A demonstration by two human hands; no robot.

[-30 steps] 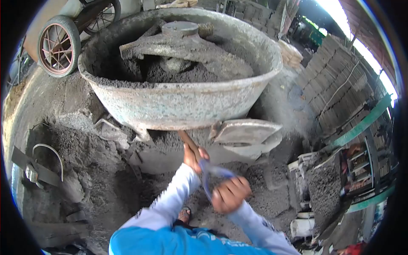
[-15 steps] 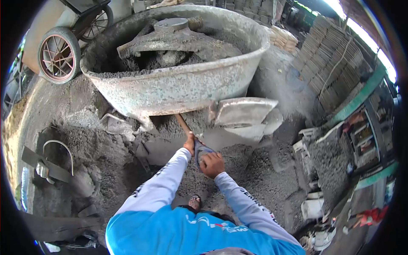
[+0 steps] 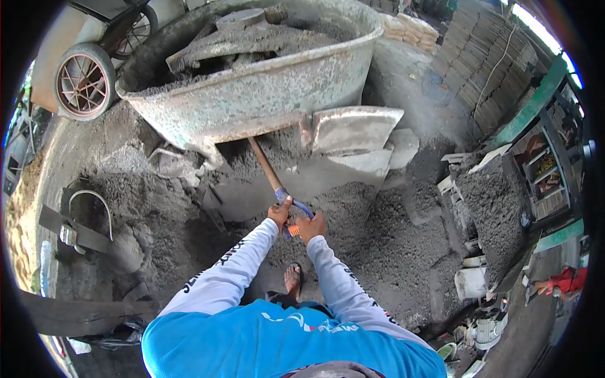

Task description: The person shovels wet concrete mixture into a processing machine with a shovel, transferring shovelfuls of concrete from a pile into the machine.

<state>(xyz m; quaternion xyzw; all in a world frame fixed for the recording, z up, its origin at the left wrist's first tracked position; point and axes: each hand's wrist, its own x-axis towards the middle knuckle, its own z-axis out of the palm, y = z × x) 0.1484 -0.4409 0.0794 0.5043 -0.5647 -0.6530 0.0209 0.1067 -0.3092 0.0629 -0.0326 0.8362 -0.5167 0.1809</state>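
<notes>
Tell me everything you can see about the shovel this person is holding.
The shovel has a straight brown shaft, wooden by its look, ending in a blue grip. It slants up and away under the grey mixer tub; its blade is hidden there. The left hand and right hand both close on the grip end.

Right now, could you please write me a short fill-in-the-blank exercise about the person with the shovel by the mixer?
1. Both hands, the left hand and the right hand, grip the shovel's ____ end.
2. The shovel's wooden shaft reaches under the big round ____ full of grey mix.
3. The spoked wheel stands to the ____ of the mixer pan in the picture.
4. The person's sleeves are ____ in colour.

Missing words: handle; mixer pan; left; white
</notes>
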